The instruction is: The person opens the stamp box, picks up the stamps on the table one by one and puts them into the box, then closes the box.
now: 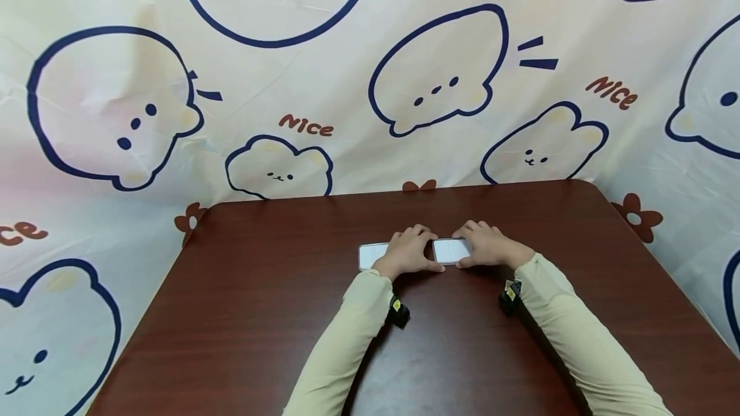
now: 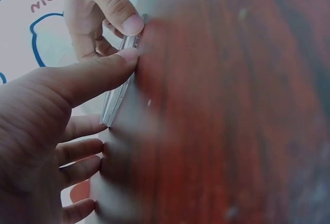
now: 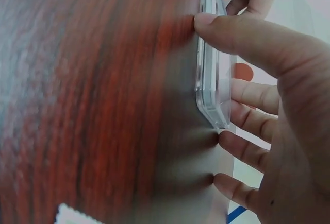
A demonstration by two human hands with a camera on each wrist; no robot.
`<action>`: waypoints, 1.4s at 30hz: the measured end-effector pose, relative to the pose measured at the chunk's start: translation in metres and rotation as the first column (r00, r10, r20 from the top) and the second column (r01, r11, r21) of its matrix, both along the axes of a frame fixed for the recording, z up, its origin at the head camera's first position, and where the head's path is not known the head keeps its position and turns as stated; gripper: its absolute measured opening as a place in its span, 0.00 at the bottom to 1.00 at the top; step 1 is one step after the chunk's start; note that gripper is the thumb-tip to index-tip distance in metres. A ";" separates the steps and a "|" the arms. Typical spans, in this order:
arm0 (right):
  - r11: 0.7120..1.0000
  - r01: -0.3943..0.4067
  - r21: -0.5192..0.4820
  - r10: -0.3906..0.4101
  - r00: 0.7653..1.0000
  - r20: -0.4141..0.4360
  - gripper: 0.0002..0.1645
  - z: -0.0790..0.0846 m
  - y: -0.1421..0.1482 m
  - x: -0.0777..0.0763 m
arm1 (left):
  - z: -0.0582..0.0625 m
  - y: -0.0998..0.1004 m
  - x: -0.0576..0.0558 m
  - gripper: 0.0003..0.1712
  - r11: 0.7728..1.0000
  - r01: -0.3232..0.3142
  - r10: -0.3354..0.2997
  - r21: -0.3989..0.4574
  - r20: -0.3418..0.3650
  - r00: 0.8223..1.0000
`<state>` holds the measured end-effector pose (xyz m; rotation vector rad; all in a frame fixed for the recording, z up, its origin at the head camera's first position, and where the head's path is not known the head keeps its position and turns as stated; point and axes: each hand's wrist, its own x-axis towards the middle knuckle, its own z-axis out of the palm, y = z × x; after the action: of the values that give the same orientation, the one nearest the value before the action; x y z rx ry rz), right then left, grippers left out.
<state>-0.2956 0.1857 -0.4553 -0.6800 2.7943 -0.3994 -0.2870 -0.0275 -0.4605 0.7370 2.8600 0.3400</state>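
1. At the left end of the clear case [image 1: 449,251], pinching with left hand [image 1: 408,251].
2. At its right end, gripping with right hand [image 1: 488,246].
3. Left of it, seeing a second case [image 1: 371,256], partly covered.
4. Beneath it, brown table [image 1: 248,313].

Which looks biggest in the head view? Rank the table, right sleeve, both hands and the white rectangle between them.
1. Table
2. Right sleeve
3. Left hand and right hand, too alike to rank
4. White rectangle, by its visible part
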 end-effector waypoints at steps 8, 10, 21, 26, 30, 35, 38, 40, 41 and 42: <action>0.999 -0.020 -0.035 0.021 1.000 0.013 0.39 -0.001 0.001 0.000 | -0.001 0.003 0.002 0.39 0.999 -0.027 0.026 0.029 0.019 0.999; 0.999 -0.015 -0.041 0.016 0.999 0.031 0.38 -0.001 0.001 -0.001 | -0.001 0.003 0.001 0.39 0.999 -0.029 0.028 0.038 0.025 0.999; 1.000 -0.004 0.014 0.003 0.997 0.071 0.37 0.008 -0.003 0.002 | 0.000 0.006 0.003 0.38 0.999 -0.013 0.010 0.044 0.058 0.998; 1.000 -0.008 0.023 0.007 0.998 0.062 0.37 0.010 -0.006 0.002 | 0.001 0.004 0.002 0.38 0.998 -0.021 0.017 0.064 0.064 0.998; 1.000 -0.004 0.028 0.002 0.998 0.061 0.37 0.011 -0.007 0.002 | 0.001 0.002 0.001 0.38 0.997 -0.020 0.015 0.081 0.069 0.998; 0.999 -0.013 0.033 0.012 0.999 0.044 0.36 0.012 -0.007 0.001 | 0.001 0.001 0.000 0.38 0.995 -0.019 0.012 0.094 0.074 0.997; 0.999 -0.015 0.029 0.014 0.999 0.032 0.36 0.011 -0.007 0.001 | 0.001 0.001 0.000 0.38 0.995 -0.022 0.015 0.093 0.078 0.997; 1.000 -0.016 0.027 0.015 1.000 0.026 0.35 0.011 -0.006 0.001 | 0.002 0.001 -0.001 0.38 0.996 -0.024 0.017 0.090 0.081 0.997; 1.000 -0.018 0.024 0.017 1.000 0.026 0.35 0.010 -0.006 0.000 | 0.002 0.001 -0.001 0.38 0.996 -0.025 0.018 0.090 0.083 0.996; 1.000 -0.021 0.023 0.021 0.999 0.024 0.36 0.010 -0.006 0.000 | 0.002 0.000 -0.001 0.39 0.996 -0.025 0.018 0.088 0.084 0.996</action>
<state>-0.2953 0.1797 -0.4457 -0.6941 2.7626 -0.3681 -0.2883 -0.0271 -0.4589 0.6908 2.7920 0.4916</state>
